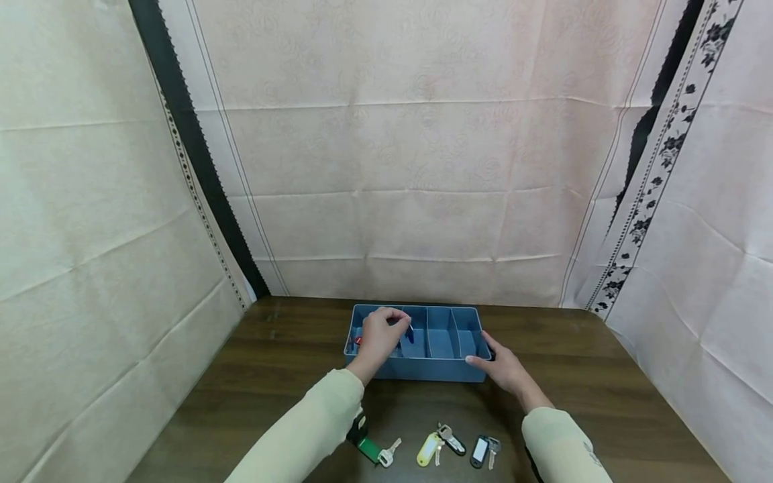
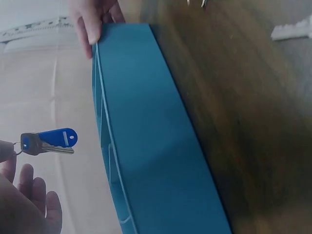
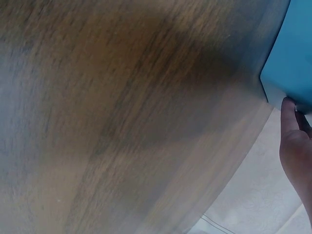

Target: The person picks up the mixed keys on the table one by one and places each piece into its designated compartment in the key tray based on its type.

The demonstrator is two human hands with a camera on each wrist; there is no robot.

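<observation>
A blue compartment box stands on the wooden table. Above its left part, my left hand pinches the small ring of a key with a blue key tag; both dangle from the fingertips. In the left wrist view the other fingers are loosely bent. My right hand holds the box's right end, thumb toward the front corner and a finger farther back. Something small and red lies in the leftmost compartment, partly hidden by my left hand.
Near me on the table lie a key with a green tag, keys with a yellow tag and a black tag, and another black-tagged key. Pale cloth hangs behind the table and at both sides.
</observation>
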